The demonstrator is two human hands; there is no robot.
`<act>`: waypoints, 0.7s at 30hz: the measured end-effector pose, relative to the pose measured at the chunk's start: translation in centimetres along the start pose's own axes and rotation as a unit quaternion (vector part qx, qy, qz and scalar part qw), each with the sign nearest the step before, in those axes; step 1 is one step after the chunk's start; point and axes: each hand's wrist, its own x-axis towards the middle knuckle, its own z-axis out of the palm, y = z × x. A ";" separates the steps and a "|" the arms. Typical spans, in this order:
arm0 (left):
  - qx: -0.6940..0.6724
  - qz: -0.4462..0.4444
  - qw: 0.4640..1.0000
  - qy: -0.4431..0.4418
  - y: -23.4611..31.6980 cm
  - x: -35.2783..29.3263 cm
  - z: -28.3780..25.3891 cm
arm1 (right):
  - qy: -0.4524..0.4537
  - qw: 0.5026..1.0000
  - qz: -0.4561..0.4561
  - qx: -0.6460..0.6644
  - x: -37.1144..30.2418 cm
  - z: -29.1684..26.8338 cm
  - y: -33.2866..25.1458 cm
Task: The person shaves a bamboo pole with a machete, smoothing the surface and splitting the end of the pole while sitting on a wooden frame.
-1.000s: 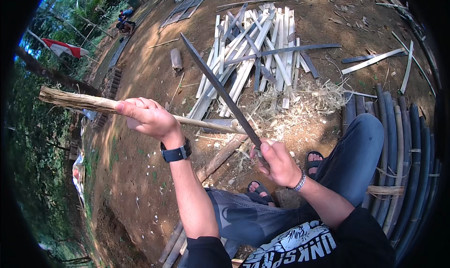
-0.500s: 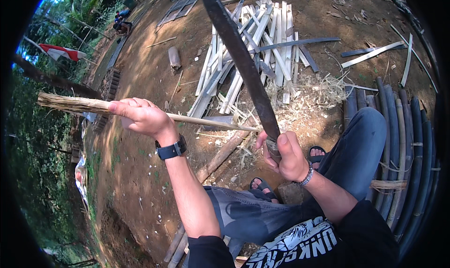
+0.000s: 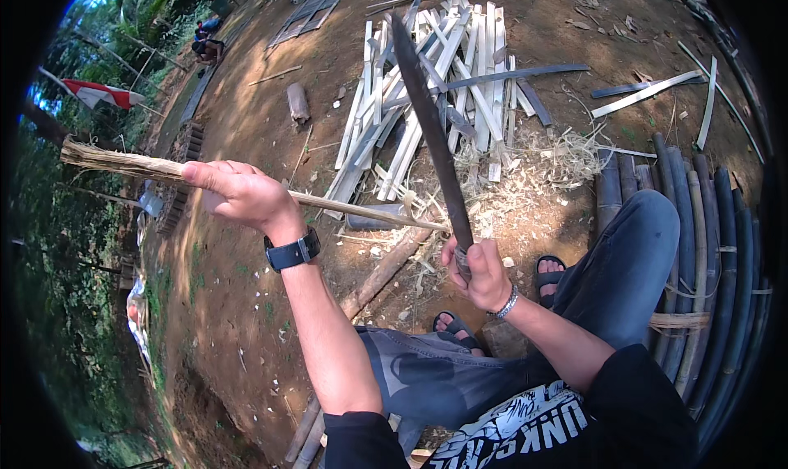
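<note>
My left hand is closed around a long wooden stick, thick and frayed at its far-left end and narrowing toward the right. The stick's thin end reaches to just beside my right hand; whether they touch I cannot tell. Wrapped in the right hand's fingers is the handle of a machete, its long dark blade pointing up and slightly left, away from me. Both hands are raised above the ground in front of my bent legs.
Beyond the blade lies a heap of pale split bamboo strips, with wood shavings nearer me. Bundled dark bamboo poles lie at the right. A log rests on the dirt before my feet. Another person crouches far left.
The machete blade has dropped lower, with its tip now in view, and my right hand has moved slightly down and left. The left hand with the stick has shifted slightly left.
</note>
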 end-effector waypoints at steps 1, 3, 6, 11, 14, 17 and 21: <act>0.010 0.011 1.000 -0.005 0.2 -0.1 0.0 | 0.041 0.993 0.046 -0.096 0.5 0.5 1.5; -0.012 -0.047 0.998 0.026 0.5 -0.2 -0.3 | 0.049 0.907 0.276 -0.315 1.4 1.1 2.9; 0.010 -0.028 0.999 0.021 0.6 0.1 -0.8 | 0.027 0.923 0.358 -0.141 2.0 0.5 2.3; 0.018 -0.012 0.999 0.031 -0.3 0.1 -0.5 | -0.001 0.993 -0.039 0.113 1.3 -1.4 -1.9; 0.014 0.000 1.000 0.018 -0.1 -0.1 -0.7 | -0.003 0.995 0.083 -0.062 0.2 0.1 0.3; 0.036 -0.012 0.999 0.020 0.3 -0.4 -0.8 | 0.035 0.906 0.394 -0.149 -0.3 1.6 2.7; 0.073 -0.027 0.996 0.041 -0.2 0.6 -1.0 | -0.018 0.986 0.148 -0.072 0.6 -0.4 0.0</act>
